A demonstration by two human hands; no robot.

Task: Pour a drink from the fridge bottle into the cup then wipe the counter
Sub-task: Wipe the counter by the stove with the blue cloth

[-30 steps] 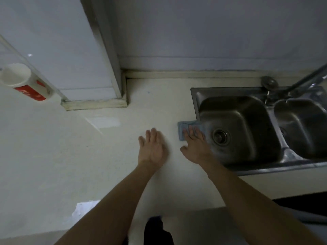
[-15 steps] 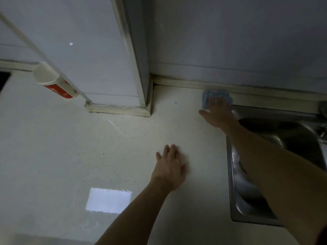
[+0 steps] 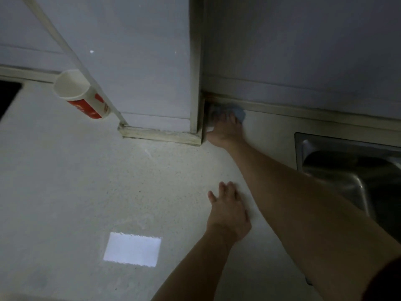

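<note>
Head view only. Right hand pressed flat on blue cloth, fingers spread over it, deep in far corner where worktop meets wall trim and white pillar. Left hand resting palm down on near worktop, fingers loosely together, holding nothing, well apart from cloth. Cup standing far left beside pillar, mouth up and tipped toward camera by wide lens, long axis upright. Sink at right edge. Bottle not in view.

Probably best done by keeping even palm pressure, dragging cloth out of corner along trim, overlapping strokes toward near edge, steering clear of cup.
</note>
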